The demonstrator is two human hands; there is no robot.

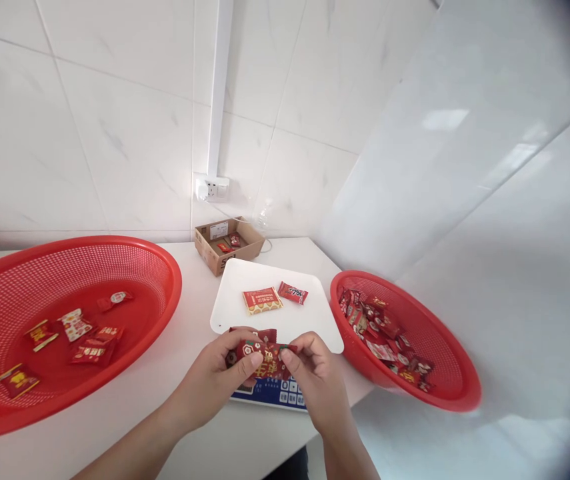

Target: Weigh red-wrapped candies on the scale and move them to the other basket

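Both of my hands hold a red snack packet [263, 358] over the front of a white scale [285, 317]. My left hand [217, 380] pinches its left end between thumb and fingers. My right hand [317, 377] pinches its right end. Another dark red packet [259, 333] lies just behind it on the scale's platform. Further back on the platform lie an orange-red packet [262, 300] and a smaller red packet [293, 293]. The blue keypad [279, 393] of the scale shows below my hands.
A large red mesh basket [165, 267] at the left holds several loose packets. A smaller red basket [457, 393] at the right is heaped with packets and overhangs the table edge. A small cardboard box [215, 257] stands at the back, below a wall socket [212, 189].
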